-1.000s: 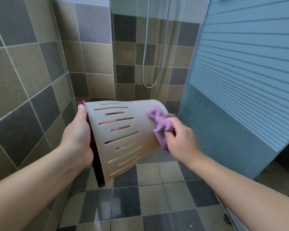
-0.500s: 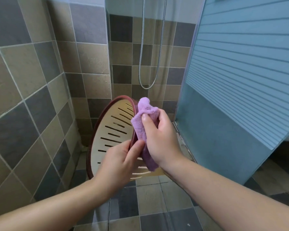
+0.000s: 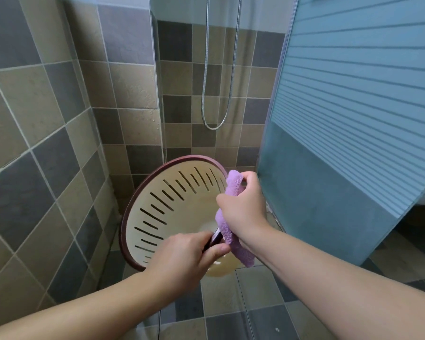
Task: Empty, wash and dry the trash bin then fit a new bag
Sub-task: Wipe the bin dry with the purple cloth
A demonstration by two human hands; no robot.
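The trash bin point(image 3: 172, 212) now faces the camera with its open mouth, held up in the air over the tiled floor point(image 3: 263, 303) just outside the shower. A second ago it lay side-on, its slotted beige wall showing and the cloth rubbing the outside; since then it has been swung round so that the dark red rim and the slotted inside are in view.

The left hand point(image 3: 182, 256) has shifted from the far rim to the near edge, where its thumb and fingers pinch the rim at the lower right. The right hand point(image 3: 243, 212) grips the purple cloth point(image 3: 233, 231), bunched in a closed fist, and holds it against the right side of the rim; the cloth hangs down over the edge. Half a second ago the cloth sat higher on the rim, so it seems to be working its way round and down.

This reads as the drying step moving from the outer wall to the rim and inside. Emptying and washing look done, as no rubbish shows in the bin. Whether the floor of the bin is dry is hard to tell, since a pale sheen there may be only light. No new bag is in view, so fitting it is yet to come.
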